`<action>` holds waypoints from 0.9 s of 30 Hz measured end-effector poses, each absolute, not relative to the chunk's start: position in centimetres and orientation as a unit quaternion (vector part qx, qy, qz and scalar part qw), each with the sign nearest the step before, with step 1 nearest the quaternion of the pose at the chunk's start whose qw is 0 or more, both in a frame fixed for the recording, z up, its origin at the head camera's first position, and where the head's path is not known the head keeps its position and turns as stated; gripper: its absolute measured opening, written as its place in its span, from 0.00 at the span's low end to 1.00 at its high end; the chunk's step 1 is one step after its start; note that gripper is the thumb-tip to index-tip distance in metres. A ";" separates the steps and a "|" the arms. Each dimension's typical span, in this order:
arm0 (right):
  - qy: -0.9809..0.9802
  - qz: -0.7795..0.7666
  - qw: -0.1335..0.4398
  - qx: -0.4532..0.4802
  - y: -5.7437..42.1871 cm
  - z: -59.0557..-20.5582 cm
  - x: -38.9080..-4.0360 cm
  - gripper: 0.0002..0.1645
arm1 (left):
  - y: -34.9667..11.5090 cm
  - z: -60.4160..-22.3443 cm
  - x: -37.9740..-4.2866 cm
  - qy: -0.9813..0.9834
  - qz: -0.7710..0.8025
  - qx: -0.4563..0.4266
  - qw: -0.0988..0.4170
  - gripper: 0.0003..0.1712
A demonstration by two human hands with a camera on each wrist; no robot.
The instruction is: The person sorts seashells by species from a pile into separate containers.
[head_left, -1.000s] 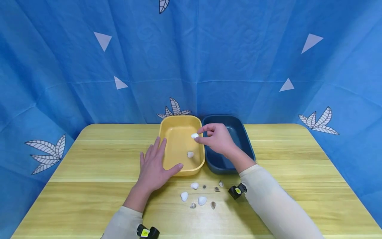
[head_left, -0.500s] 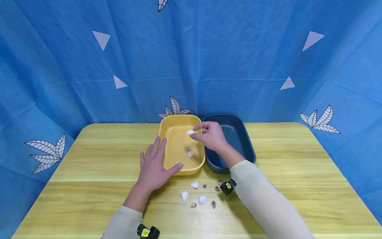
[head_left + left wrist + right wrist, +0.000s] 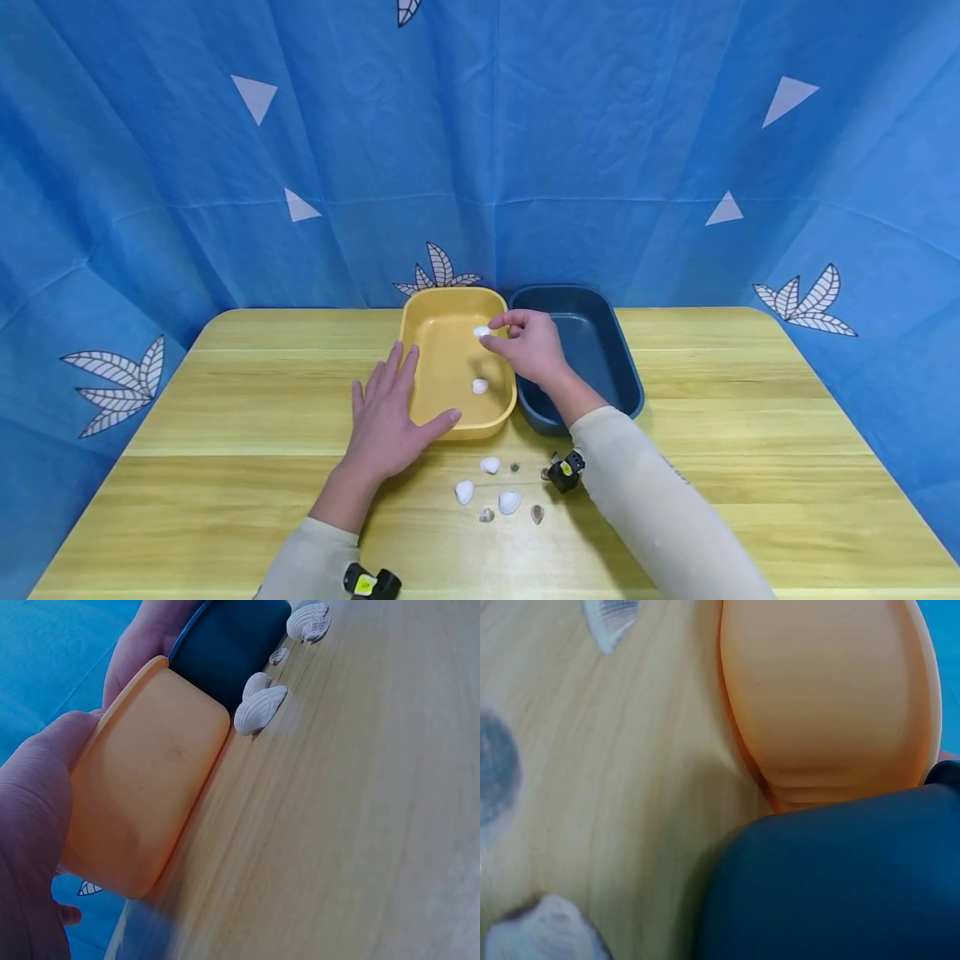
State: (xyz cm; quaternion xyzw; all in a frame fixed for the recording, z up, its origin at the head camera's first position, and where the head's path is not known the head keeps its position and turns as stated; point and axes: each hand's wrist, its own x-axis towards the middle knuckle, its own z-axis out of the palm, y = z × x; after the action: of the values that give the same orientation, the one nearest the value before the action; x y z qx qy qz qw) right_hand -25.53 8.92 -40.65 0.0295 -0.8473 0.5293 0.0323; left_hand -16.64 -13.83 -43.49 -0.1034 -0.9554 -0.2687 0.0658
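In the head view my right hand (image 3: 531,343) pinches a small white seashell (image 3: 481,332) between thumb and index finger, over the yellow bin (image 3: 442,408). Another white seashell (image 3: 480,386) lies on that bin's floor. My left hand (image 3: 384,421) rests at the bin's left side with fingers spread and nearly straight, the thumb reaching over the near rim. The left wrist view has the left thumb (image 3: 56,742) against the rim. Right-hand fingers do not show in the right wrist view, where the blue bin (image 3: 840,877) blocks much of the scene.
The dark blue bin stands against the yellow one's right side. In front lie larger white shells (image 3: 509,502) and smaller brownish shells (image 3: 537,514); my right wrist camera (image 3: 564,472) partly covers some. Blue patterned cloth (image 3: 480,150) hangs behind the wooden table (image 3: 735,467).
My right hand has moved slightly left with its shell, from the bins' shared edge to over the yellow bin, then nearly stopped. The left hand has stayed in place.
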 end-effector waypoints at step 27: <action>-0.858 0.513 0.009 0.002 8.9 -40.9 -25.8 0.18 | -13.9 -43.6 -16.6 -0.954 -0.271 -0.109 0.073 0.63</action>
State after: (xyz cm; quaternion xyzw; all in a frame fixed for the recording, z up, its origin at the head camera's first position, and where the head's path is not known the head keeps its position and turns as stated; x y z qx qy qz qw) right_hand -25.76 8.88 -40.87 0.0025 -0.8583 0.5131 0.0086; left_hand -16.60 -13.88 -43.60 -0.1088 -0.9535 -0.2713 0.0729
